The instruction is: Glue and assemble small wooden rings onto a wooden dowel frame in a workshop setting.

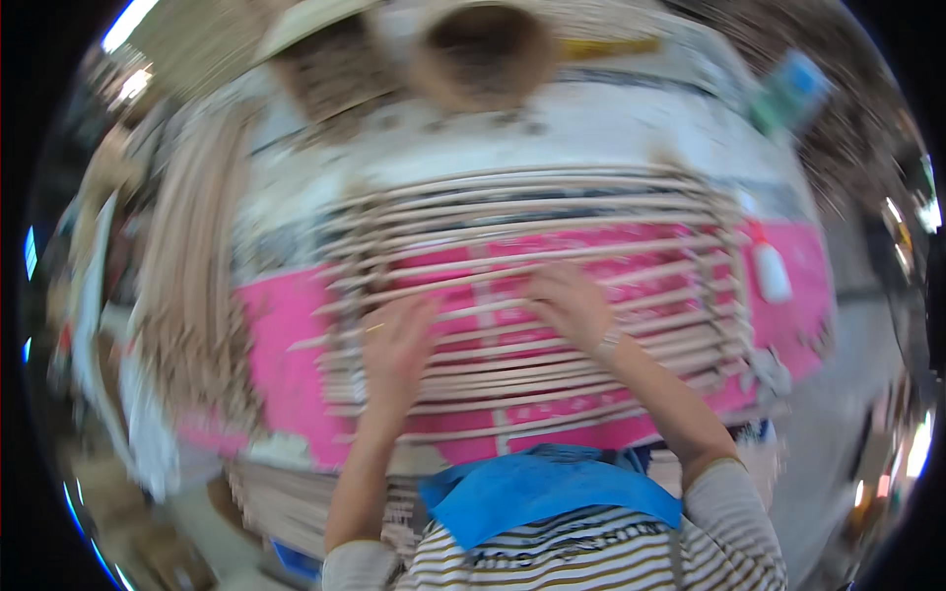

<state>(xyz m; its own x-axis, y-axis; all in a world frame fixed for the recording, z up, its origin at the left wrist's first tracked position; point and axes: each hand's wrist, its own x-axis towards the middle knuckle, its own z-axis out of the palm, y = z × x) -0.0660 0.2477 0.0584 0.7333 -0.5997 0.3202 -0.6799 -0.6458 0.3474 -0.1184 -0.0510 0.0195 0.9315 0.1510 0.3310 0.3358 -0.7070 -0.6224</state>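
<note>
Your left hand (399, 340) is over the left part of a rack of pale, thin rods (552, 373), its fingers bent downward among them; a ring (375, 327) shows on one finger. Your right hand (570, 300) is near the middle of the same rods, fingers also curled down, with a band (607, 343) around the wrist. The two hands are apart, each seeming to touch the rods, but blur hides the fingertips, so you cannot tell whether either one grips a rod or only rests there.

The rods lie roughly side to side in front of you, spaced unevenly and crowded closer in the nearer rows, running across upright-looking end pieces (736, 295) at left and right. The rack sits on the counter (611, 118), its nearer part over a pink sheet (286, 335).

Just beside the rack's right end is a white bottle (773, 273) with a red top. To the left lies a thick bundle of long sticks (192, 236). Beyond the rack, at the far side, are a box (340, 74) with brownish contents and a round container (483, 59); a blue-and-green object (791, 94) is at the far right. You wear a blue apron (552, 492) over a striped top.
</note>
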